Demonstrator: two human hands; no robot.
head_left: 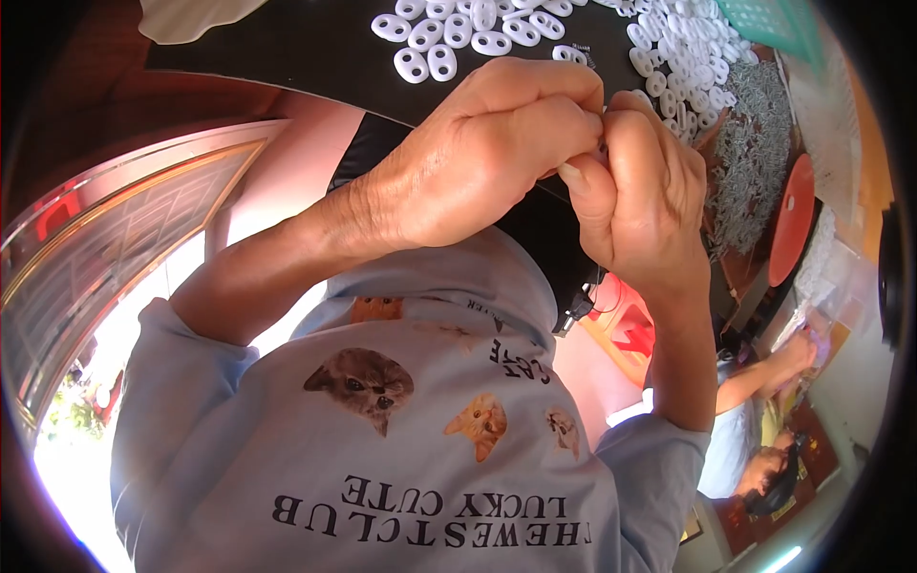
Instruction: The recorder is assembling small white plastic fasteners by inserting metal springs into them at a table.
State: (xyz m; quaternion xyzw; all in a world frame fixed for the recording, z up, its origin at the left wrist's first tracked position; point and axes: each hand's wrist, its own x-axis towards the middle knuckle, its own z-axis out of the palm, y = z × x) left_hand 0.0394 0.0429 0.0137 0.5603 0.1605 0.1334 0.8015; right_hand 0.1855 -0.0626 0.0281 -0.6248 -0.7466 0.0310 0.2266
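Black work board (315,43) fills the top of view w/ white oval plastic pieces (449,33) spread on it, a heap of small metal springs (755,153) to the board's right, a green basket (778,21) at its far right corner and a 2nd person's arm (764,377) below the springs. Both hands meet just below the board edge: left hand (468,162) curled shut, right hand (645,196) pinching, fingertips pressed together on a tiny part btwn them. Best done, I judge, w/ a firm steady pinch close to the board so nothing flicks off; the part itself is hidden by the fingers, so can't tell what it is.
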